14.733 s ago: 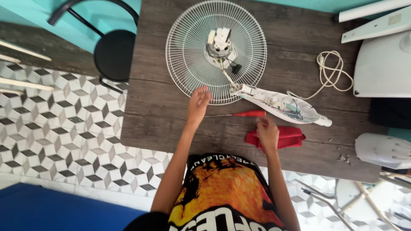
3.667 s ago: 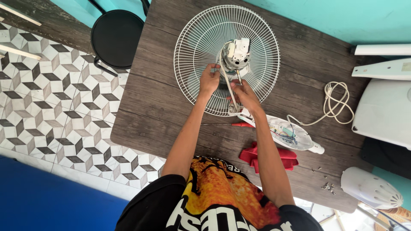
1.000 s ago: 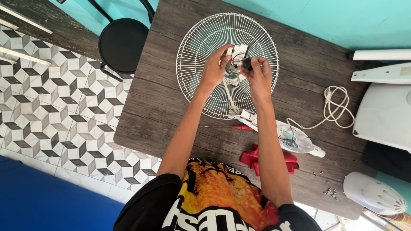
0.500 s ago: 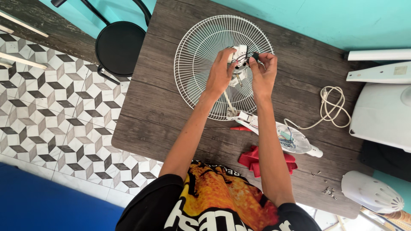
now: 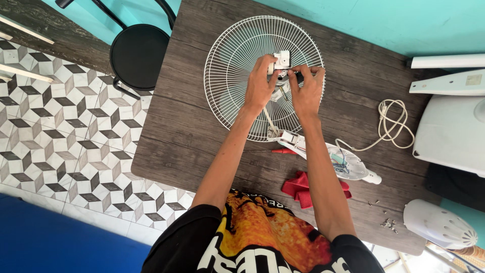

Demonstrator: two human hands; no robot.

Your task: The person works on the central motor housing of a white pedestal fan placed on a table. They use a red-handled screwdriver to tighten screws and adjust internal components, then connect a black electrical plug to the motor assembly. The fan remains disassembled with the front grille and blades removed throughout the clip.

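A round white wire fan guard [image 5: 232, 60] lies flat on the dark wooden table [image 5: 192, 126], with the white fan motor [image 5: 282, 60] at its centre. My left hand [image 5: 260, 83] grips the motor from the left side. On the motor's right side, my right hand [image 5: 307, 88] pinches a small dark part. The fan's opened white neck housing [image 5: 338, 162] with its wires lies just below the guard, under my right forearm.
A red-handled screwdriver [image 5: 283, 150] and a red cloth [image 5: 303, 188] lie near the table's front. A coiled white cord [image 5: 391, 124] and several small screws [image 5: 388, 222] sit to the right. White fan covers [image 5: 439, 225] lie at right. A black stool [image 5: 139, 53] stands to the left.
Both hands rose from the guard's lower part to the motor at its centre and closed around it; over the last half second they barely shifted.
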